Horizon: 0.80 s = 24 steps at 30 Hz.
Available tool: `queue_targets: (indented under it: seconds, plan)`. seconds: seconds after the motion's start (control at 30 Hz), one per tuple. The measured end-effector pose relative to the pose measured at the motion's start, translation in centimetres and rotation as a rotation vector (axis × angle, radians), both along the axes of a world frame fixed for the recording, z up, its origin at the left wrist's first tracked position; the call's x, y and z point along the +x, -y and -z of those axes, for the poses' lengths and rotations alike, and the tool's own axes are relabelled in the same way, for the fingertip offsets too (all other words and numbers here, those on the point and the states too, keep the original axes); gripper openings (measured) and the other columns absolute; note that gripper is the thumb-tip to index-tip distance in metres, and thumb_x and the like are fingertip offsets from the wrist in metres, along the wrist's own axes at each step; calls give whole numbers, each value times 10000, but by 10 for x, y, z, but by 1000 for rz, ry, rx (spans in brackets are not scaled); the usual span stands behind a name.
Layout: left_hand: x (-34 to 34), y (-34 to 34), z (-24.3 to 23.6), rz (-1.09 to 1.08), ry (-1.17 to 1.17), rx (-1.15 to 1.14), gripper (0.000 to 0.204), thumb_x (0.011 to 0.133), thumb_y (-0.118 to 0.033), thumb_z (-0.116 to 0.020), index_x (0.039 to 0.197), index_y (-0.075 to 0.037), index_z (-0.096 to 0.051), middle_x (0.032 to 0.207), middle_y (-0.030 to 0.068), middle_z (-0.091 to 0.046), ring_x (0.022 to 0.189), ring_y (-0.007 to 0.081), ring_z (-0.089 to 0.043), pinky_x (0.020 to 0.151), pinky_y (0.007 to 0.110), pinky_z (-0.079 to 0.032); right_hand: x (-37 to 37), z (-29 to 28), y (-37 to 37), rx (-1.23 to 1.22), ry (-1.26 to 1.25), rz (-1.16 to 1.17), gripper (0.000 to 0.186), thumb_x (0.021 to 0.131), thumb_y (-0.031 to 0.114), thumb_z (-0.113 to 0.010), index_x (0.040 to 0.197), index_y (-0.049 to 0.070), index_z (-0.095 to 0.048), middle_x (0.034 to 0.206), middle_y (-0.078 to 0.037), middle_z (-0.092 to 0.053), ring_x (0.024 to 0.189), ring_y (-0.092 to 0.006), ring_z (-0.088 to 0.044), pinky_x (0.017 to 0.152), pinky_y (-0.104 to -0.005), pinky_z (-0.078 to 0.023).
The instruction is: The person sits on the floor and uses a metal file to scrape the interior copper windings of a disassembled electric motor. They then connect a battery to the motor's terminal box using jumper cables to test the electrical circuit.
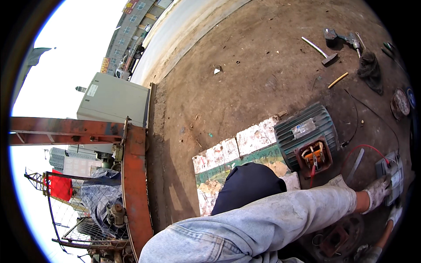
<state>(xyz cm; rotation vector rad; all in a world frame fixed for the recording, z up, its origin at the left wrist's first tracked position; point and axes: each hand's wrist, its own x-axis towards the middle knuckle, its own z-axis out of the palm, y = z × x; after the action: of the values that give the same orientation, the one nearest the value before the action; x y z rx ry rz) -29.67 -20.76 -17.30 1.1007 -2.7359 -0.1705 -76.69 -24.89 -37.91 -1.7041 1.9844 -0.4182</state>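
My left hand [378, 193], in a white work glove, lies along the side of a grey box-shaped test meter [397, 177], with its fingers bent onto it. My right hand [396, 214], gloved too, is by the meter's near end; the dark rim hides most of its fingers. A red lead [367, 146] runs from the meter and passes out of sight behind my left sleeve. A red clip [314, 165] is in the open terminal box [302, 154] of a green finned electric motor [302, 127]. A black lead [393, 127] reaches a clip at the motor's right side.
The motor stands on a painted board [215, 154]. Beyond lie a hammer [328, 58], a cordless power tool [331, 37], a dark cloth [370, 72] and a yellow stick [337, 80]. A round metal part [335, 241] is below my left sleeve. An orange steel frame [135, 175] rises at left.
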Motion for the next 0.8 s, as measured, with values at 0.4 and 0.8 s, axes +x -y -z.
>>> queue_targets:
  seconds: [0.4,0.8]
  plan:
    - [-2,-5,-3,-18,-57,-37,451,954,-298,-552,1368,-193,-696,1522,27,-538,1487,357,-359,1249,574,-208,-2,-15,-11,-18,54,16,424,933,52,-603,1355,34,-645,1245,-147,-701,1130,-268,-662,1015,-392,-496]
    - [45,-2,-35,30,-41,-169,509,938,-168,-554,1433,-51,-582,1406,211,-479,1361,435,-449,1039,462,-507,263,-227,-64,376,288,272,249,870,173,-709,1052,16,-774,746,-82,-706,662,-161,-628,649,-348,-533]
